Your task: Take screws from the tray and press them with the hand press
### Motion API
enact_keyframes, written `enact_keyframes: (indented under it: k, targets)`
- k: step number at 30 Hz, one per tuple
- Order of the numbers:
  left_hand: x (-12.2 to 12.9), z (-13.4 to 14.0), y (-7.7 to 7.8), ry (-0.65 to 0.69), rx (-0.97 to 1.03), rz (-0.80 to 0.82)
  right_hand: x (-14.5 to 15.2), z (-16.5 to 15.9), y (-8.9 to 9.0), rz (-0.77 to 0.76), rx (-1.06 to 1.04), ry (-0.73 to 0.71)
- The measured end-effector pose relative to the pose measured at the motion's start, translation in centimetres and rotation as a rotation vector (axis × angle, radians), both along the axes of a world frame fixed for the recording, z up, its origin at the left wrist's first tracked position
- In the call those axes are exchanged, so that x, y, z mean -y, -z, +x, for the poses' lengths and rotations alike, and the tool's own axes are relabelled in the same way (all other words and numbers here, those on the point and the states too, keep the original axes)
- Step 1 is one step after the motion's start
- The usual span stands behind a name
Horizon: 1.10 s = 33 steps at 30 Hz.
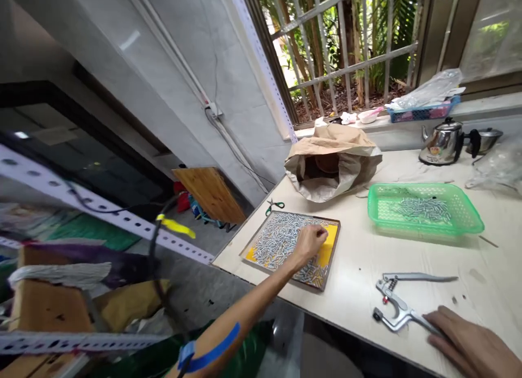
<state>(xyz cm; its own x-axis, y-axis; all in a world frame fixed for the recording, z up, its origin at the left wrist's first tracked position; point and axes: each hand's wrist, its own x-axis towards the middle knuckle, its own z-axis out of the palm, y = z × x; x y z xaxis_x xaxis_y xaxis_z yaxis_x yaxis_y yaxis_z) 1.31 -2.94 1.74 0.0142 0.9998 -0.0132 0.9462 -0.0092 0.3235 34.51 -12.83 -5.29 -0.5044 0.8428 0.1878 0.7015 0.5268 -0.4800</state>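
Note:
My left hand [312, 242] is over a shallow square tray [337, 237] with a yellow bottom, filled with small silvery metal pieces [273, 242] like short pins or screws. Its fingers are curled together near the tray's right side; whatever they pinch is too small to make out. At the lower right, my right hand [473, 334] is closed around the lower handle of metal hand-press pliers [402, 313]. These pliers lie on the table with their upper handle spread away and their C-shaped jaw facing left.
A green plastic basket [424, 228] holds more metal pieces. Behind the tray stands an open brown paper bag [332, 160]; green-handled scissors [274, 206] lie by its corner. A metal kettle [442, 141] is at the back right. The table's left edge drops to the floor.

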Motion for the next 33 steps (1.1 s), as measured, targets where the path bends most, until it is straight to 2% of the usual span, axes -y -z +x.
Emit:
enact_keyframes:
  k: [4, 7, 9, 12, 15, 23, 29, 33]
  targets:
    - [4.5, 3.9, 0.3, -0.038, 0.621, -0.277, -0.3, -0.4, -1.7, -0.068, 0.067, -0.117]
    - [7.8, 6.8, 1.6, -0.075, 0.818, -0.439, 0.0, -0.5, -2.2, -0.022, 0.103, -0.128]
    - [9.1, 8.2, 2.7, -0.111, 0.873, -0.470, 0.4, -0.7, -2.5, 0.034, 0.138, -0.127]
    - [9.8, 9.2, 4.2, -0.157, 0.889, -0.438, 0.8, -1.1, -3.4, 0.110, 0.180, -0.146]
    - [9.7, 9.4, 4.8, -0.178, 0.846, -0.426, 0.8, -1.3, -3.9, 0.120, 0.176, -0.162]
    - [9.2, 9.7, 3.8, -0.188, 0.661, -0.553, 0.6, -1.2, -3.3, 0.034, 0.207, -0.152]
    - [8.7, 10.2, 3.2, -0.264, 0.664, -0.748, 0.0, -1.2, -3.8, -0.118, 0.254, -0.208]
    - [8.5, 10.3, 3.0, -0.285, 0.678, -0.789, -0.4, -1.1, -3.9, -0.146, 0.295, -0.219]
